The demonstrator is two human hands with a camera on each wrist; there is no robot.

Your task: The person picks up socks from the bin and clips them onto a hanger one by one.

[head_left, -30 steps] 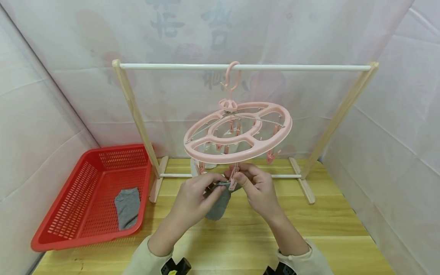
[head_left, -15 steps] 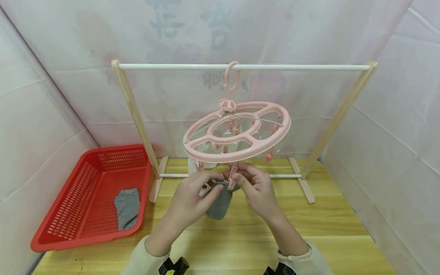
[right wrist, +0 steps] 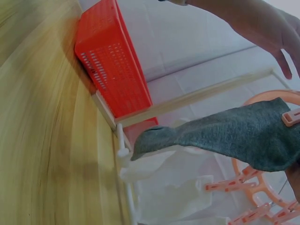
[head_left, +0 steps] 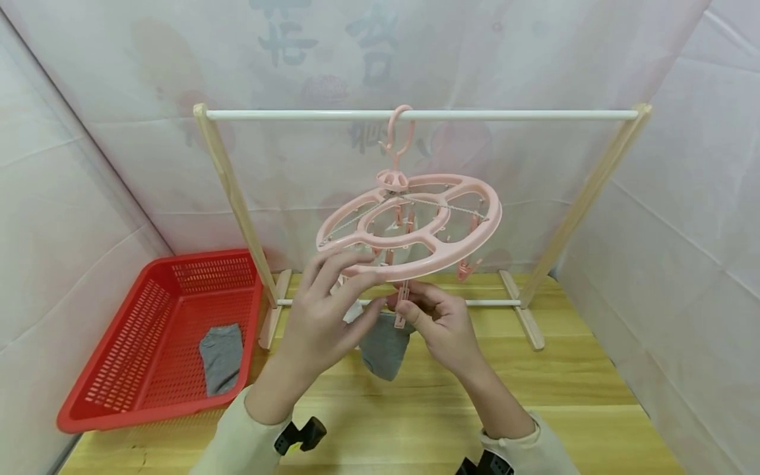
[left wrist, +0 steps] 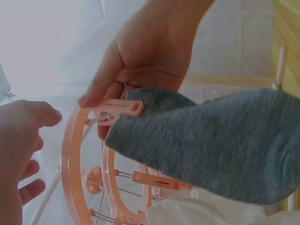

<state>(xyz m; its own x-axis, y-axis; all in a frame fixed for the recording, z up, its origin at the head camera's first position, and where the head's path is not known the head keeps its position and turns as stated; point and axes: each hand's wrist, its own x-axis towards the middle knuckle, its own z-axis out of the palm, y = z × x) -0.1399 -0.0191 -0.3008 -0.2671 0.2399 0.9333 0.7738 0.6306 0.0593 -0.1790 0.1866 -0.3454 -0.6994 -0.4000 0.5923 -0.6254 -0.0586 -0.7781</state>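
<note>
A grey sock [left wrist: 215, 140] hangs by its cuff from a pink clothespin [head_left: 402, 305] at the front of a round pink clip hanger [head_left: 410, 270]. My right hand [head_left: 439, 323] pinches that clothespin between thumb and fingers; in the left wrist view, the thumb lies along its upper end. Beside the hanger's front left rim is my left hand [head_left: 323, 313], its fingers spread and holding nothing. The left wrist view shows its fingers apart from both sock and clothespin. The right wrist view shows the sock's full length, toe hanging free.
A red basket [head_left: 157, 409] at the left holds another grey sock [head_left: 221, 359]. The hanger hooks over the white bar [head_left: 522, 117] of a wooden stand [head_left: 576, 211]. White cloth items [right wrist: 187, 197] hang behind the grey sock, among several other pink clips.
My left hand has let go of the sock's cuff and risen towards the hanger's rim, its fingers spreading. The sock hangs from the clothespin; my right hand has stayed there.
</note>
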